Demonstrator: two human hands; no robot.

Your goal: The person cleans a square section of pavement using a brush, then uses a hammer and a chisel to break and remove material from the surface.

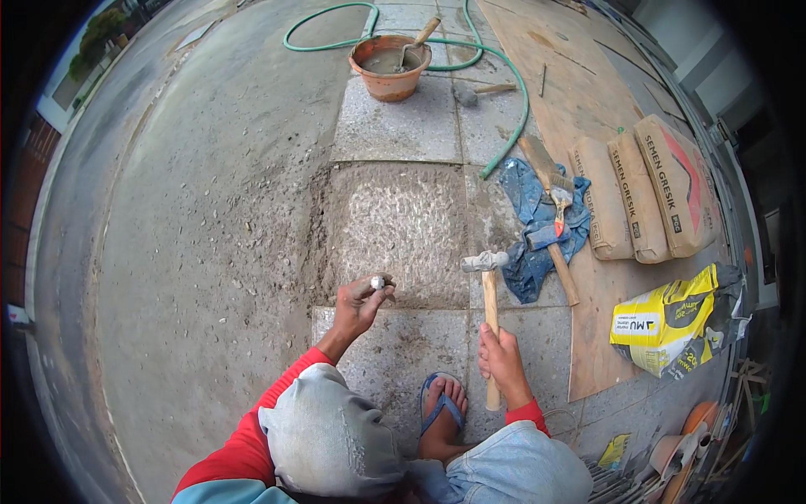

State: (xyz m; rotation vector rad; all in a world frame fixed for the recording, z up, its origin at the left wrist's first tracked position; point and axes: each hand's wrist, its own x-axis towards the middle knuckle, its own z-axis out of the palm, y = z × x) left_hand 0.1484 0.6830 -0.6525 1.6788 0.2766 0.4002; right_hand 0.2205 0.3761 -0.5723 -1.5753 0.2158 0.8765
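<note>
My left hand [357, 309] is closed around a chisel [377, 283], whose round pale metal end points up toward me; its lower part is hidden. It is at the near left edge of a square recess [399, 231] in the paving, with a rough, pitted bed and crumbly mortar along its sides. My right hand [502, 361] grips the wooden handle of a hammer [491, 298]. The steel hammer head is raised over the recess's near right corner, apart from the chisel.
An orange bucket [392, 84] of grey mix holds a trowel [416, 46]. A green hose [522, 109] curls past a mallet [483, 92]. Rightward lie a blue cloth [525, 273] with a brush and a wooden-handled tool, cement bags [638, 197], and a yellow bag [672, 323]. My sandalled foot [442, 412] is nearby.
</note>
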